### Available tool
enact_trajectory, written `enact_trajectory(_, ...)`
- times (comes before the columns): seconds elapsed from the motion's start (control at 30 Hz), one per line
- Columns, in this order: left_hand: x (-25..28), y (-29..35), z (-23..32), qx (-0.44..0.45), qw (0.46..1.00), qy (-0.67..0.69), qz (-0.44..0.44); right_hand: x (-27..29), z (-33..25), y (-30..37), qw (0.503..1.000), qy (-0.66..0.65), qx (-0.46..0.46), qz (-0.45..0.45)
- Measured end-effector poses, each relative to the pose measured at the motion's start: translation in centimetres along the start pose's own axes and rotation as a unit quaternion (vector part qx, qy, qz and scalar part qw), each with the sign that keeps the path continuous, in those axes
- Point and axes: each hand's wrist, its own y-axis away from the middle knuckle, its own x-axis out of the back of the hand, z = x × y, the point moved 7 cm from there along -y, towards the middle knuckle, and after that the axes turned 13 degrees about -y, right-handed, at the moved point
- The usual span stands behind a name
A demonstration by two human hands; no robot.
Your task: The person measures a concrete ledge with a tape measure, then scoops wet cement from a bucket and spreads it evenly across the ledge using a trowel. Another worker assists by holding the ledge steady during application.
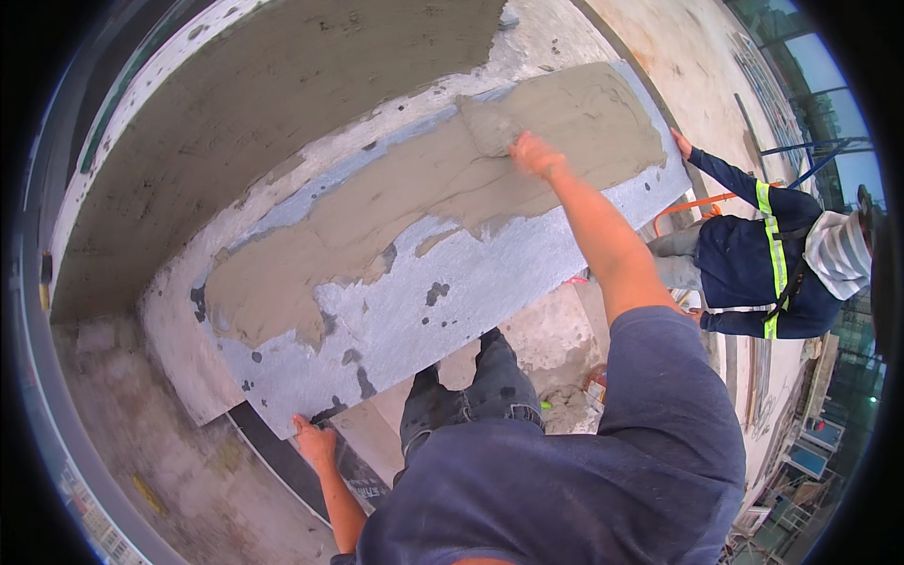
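Stretching from lower left to upper right, between the person's legs and the mortar-coated wall, the slab looks like stone: likely heavy, stiff, and brittle enough to chip at a corner or crack if it were bent or dropped. The left grip is closed around its near edge by the lower left corner, fingers on the rim, a sound place because that strip is bare. A co-worker has one hand at the right end, and a load this long seems to call for support at both ends. Grey mortar covers much of the far side and middle; it should be soft, wet and slick, so it makes a poor hold and would smear under a palm. The near strip, bluish grey with dark wet spots, offers better purchase, though damp patches may slip. The right grip is shut on what is probably a trowel, its blade so coated and its handle so hidden that the shape is hard to make out; it rests on the mortar in the upper part. The trowel should be light, but drag from the paste would favour a firm hold.
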Motion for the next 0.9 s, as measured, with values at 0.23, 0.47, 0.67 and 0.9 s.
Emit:
enact_trajectory(0.23,-1.6,-0.9,-1.0,-0.013,1.000,0.028,0.005,7.3,6.5,-2.7,0.995,-0.037,-0.095,0.021)
enact_trajectory(0.47,-3.8,-1.8,-1.8,-0.047,0.998,0.040,0.024,0.8,5.8,-3.7,0.952,-0.275,-0.100,-0.090)
enact_trajectory(0.67,-3.4,-0.6,-1.6,-0.050,0.995,0.076,0.030,-5.7,-6.5,4.6,0.867,-0.450,-0.082,-0.198)
enact_trajectory(0.9,-3.3,-0.8,-2.6,-0.032,0.998,0.055,0.013,-14.9,-22.2,13.2,0.895,-0.300,0.027,-0.330)
